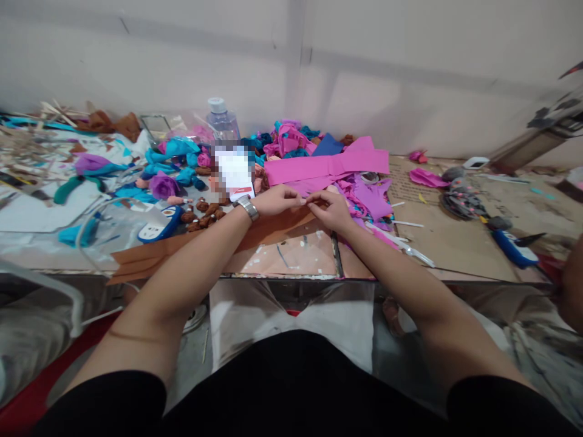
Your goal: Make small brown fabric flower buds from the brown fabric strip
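Note:
Both my hands meet over the middle of the table, fingertips pinched close together. My left hand [283, 199], below a wrist with a metal watch [248, 208], pinches something tiny and pale. Opposite it, my right hand [330, 209] has thumb and fingers closed at the same spot. What lies between the fingertips is too small to name. Beneath my hands and left forearm runs a long strip of brown crepe paper [268, 235], reaching the table's front edge at the left. Just behind my hands lie folded pink crepe paper strips [314, 169] and purple paper [371, 197].
A phone [241, 193], partly blurred out, leans before a plastic bottle [224, 124]. Several brown paper balls [203, 212] lie near a blue-white power strip [159, 224]. White-handled scissors [416, 254] rest at the right on cardboard [437, 233]. Another person's arm [572, 285] shows far right.

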`<state>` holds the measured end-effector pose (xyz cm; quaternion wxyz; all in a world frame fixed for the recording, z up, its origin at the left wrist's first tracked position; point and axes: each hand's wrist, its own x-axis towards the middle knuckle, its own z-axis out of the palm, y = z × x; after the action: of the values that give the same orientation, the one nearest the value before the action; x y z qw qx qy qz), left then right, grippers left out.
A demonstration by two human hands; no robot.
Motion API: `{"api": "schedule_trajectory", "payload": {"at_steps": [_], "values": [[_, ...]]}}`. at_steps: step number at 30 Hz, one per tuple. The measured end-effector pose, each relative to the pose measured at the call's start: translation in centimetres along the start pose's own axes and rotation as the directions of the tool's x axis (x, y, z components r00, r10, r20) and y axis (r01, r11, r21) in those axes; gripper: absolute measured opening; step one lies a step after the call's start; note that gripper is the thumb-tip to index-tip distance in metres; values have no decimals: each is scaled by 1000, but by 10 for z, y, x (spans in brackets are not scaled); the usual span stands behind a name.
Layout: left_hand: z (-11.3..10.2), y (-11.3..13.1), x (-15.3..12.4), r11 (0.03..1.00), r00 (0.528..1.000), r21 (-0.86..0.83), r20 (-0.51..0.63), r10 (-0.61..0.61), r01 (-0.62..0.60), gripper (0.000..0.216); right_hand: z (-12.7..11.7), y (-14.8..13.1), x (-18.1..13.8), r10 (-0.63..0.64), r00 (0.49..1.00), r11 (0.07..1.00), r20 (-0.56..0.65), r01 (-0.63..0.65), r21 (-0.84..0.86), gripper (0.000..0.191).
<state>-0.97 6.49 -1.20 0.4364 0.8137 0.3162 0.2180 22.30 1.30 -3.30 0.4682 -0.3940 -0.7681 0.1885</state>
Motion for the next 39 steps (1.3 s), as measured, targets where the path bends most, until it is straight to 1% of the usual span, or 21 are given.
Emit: {"api": "schedule_trajectory", "payload": {"at_steps": [2,4,9,13,16,19,22,25,29,32,39], "values": [[1,1,0,1000,999,3,-40,-18,18,52,0,0,0,-9,1000,1000,-1,9,4,17],[1,1,0,1000,998,3,-62,-25,25,53,0,0,0,-21,1000,1000,-4,21,9,16],[3,2,0,1000,999,-22,-41,-20,19,51,1,0,0,-32,999,999,-22,32,-5,15],[6,3,2,992,996,-119,-88,21,-31,45,0,-1,0,-14,999,1000,-30,13,-29,15],[8,4,1,984,994,-177,-110,15,-35,45,0,-2,0,29,999,999,-32,-30,-24,15],[8,4,0,987,991,-155,-129,32,-52,40,0,-3,0,59,998,998,-34,-59,-14,14],[9,4,0,989,987,-137,-157,42,-63,31,0,-3,0,55,998,998,-37,-55,-7,14],[9,3,0,986,990,-160,-139,28,-51,29,1,-3,1,33,999,999,-37,-32,19,15],[10,-1,3,978,993,-206,-115,2,-26,33,2,-1,1,36,999,999,-23,-36,36,15],[9,-1,4,974,993,-225,-113,12,-37,36,2,0,1,36,999,999,-20,-35,41,15],[7,8,2,979,996,-197,-85,37,-54,40,2,-4,0,44,998,999,-36,-43,15,14]]}}
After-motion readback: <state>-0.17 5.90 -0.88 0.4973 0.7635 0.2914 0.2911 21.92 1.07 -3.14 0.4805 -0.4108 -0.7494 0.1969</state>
